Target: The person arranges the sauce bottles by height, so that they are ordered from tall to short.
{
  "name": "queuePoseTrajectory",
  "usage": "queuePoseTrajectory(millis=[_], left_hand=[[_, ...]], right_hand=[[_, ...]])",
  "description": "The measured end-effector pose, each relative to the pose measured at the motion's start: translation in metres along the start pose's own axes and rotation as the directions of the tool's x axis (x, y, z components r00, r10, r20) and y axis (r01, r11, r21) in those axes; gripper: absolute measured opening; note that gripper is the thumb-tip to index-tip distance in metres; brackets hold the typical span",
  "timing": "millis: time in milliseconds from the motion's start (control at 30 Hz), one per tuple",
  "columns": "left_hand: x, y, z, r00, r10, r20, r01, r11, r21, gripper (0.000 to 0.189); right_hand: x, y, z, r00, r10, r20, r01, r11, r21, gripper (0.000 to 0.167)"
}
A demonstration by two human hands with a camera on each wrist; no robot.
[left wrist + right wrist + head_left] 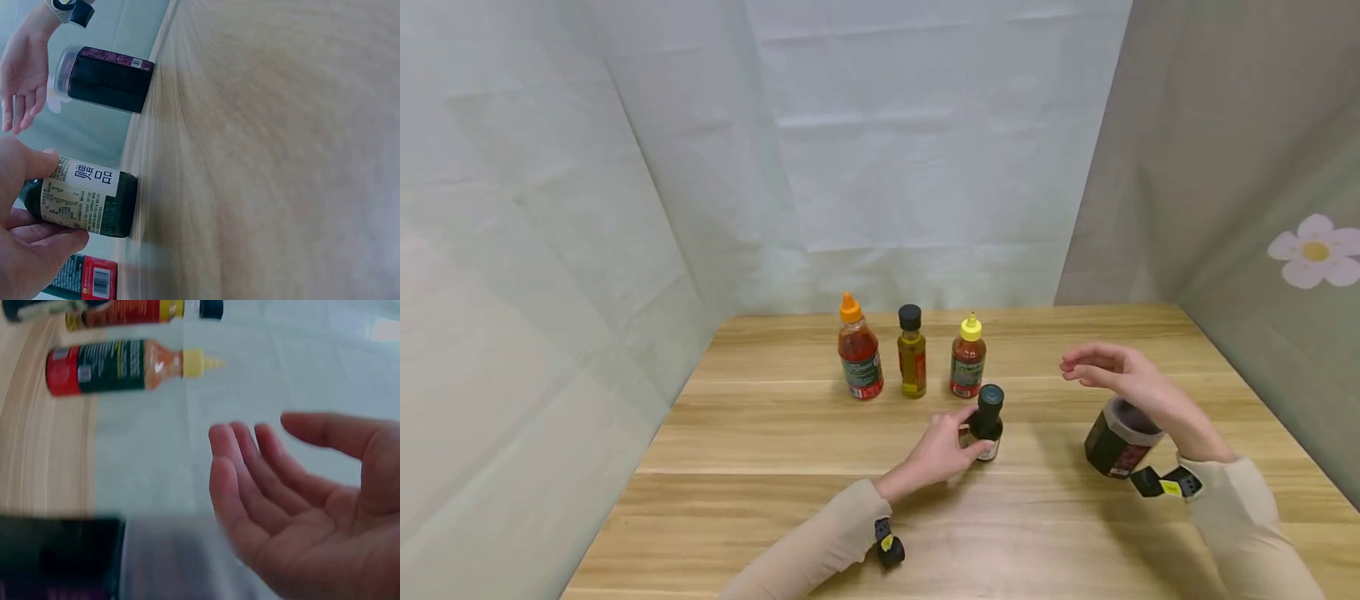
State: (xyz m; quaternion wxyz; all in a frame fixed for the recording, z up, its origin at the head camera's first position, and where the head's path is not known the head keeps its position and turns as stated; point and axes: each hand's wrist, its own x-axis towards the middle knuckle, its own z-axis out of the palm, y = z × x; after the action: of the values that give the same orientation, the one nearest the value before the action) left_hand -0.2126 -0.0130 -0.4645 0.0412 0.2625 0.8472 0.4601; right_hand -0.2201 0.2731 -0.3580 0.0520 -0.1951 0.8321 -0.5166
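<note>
My left hand [942, 448] grips a small dark glass bottle [989, 410] with a black cap, thumb on one side and fingers on the other. In the left wrist view the bottle's pale printed label [78, 197] shows between thumb and fingers, and its base is close to the wooden tabletop. My right hand [1138, 392] hovers over a dark, wide-mouthed jar [1107, 450] with a clear upper rim. Its fingers are relaxed and slightly bent, with nothing in them, as the right wrist view shows; the forearm and hand partly cover the jar's mouth.
Behind the held bottle stand a red sauce bottle with an orange nozzle [859, 358], a black-capped oil bottle [912, 358] and a yellow-nozzled sauce bottle [967, 362]. Pale cloth walls [925, 167] enclose the wooden table [760, 433] at the back and sides.
</note>
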Motion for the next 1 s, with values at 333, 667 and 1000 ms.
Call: queuePoseTrajectory(millis=[333, 667, 1000], left_hand=[[0.000, -0.002, 0.000, 1.000, 0.012, -0.007, -0.012, 1.000, 0.003, 0.053], [-0.002, 0.000, 0.001, 1.000, -0.011, -0.002, 0.011, 1.000, 0.009, 0.055], [-0.001, -0.001, 0.000, 1.000, 0.005, -0.002, -0.005, 1.000, 0.006, 0.053]], right_hand=[[-0.013, 0.021, -0.020, 0.995, -0.063, 0.081, 0.070, 0.994, -0.086, 0.039], [-0.034, 0.041, -0.034, 0.987, -0.127, 0.101, 0.141, 0.979, -0.146, 0.056], [-0.043, 0.047, -0.035, 0.972, -0.190, 0.139, 0.215, 0.956, -0.197, 0.068]])
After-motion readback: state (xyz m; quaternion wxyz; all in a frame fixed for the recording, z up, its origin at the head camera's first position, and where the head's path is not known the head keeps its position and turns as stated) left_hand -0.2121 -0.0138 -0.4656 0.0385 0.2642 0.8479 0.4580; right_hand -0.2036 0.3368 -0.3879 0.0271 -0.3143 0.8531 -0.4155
